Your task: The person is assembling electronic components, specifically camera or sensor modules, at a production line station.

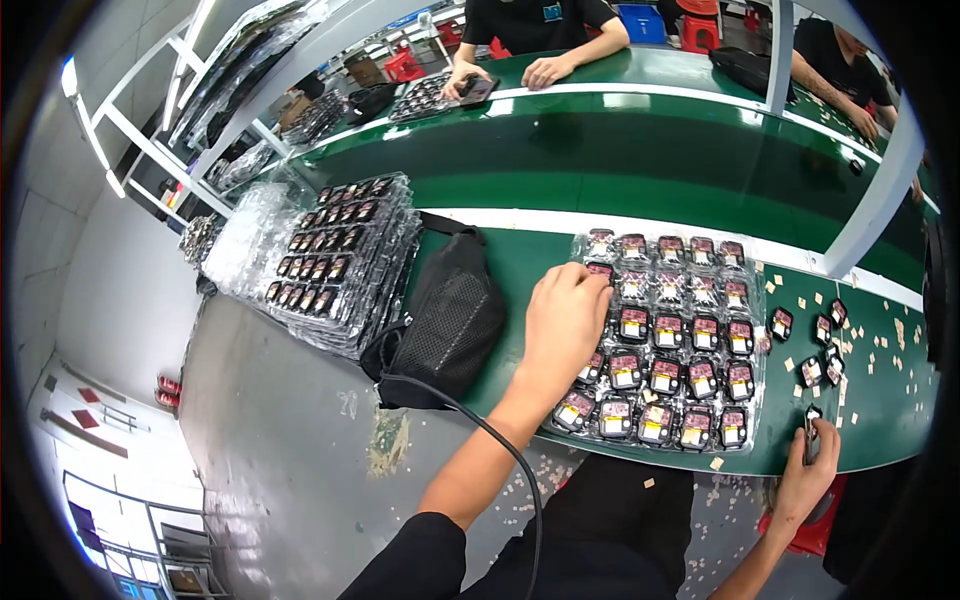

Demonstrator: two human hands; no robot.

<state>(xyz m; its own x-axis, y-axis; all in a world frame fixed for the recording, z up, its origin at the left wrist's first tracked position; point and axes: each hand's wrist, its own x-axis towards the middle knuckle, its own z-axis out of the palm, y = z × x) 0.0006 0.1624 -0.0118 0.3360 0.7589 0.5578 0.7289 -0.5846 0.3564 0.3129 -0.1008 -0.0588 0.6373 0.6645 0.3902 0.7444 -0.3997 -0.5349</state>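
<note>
Two hands are working: the left hand (566,312) is pressing, fingers curled, on the thin, flexible clear tray (664,335), while the right hand (812,462) is pinching a small, light, rigid black part (810,424) by its edges.

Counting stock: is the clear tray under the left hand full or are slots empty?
Nearly full: the clear tray shows small black parts in almost every visible slot; the left hand hides some.

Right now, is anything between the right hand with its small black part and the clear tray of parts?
Nothing visible blocks it. The right hand pinches a small black part just off the clear tray near its right corner; only bare green belt lies between. The left hand rests on the tray's far-left side.
</note>
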